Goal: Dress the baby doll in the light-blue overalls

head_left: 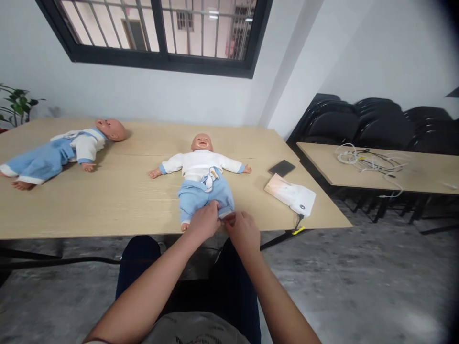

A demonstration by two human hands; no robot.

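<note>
Presently, the smooth-headed doll (201, 162) lies face-up on the flat, wood-grained bench (143, 200). Left hand (205, 220) grips its soft, rumpled blue trousers (190, 195); right hand (244, 231) narrowly pinches the white cuff (226, 213).

The right fingers (234, 220) apparently hide one foot of the central doll (195, 184).

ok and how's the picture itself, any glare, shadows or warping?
In the head view, pale glare on the floor at lower right; soft shadow beside the left doll; the window looks slanted; the right edge darkens at the corners.
</note>
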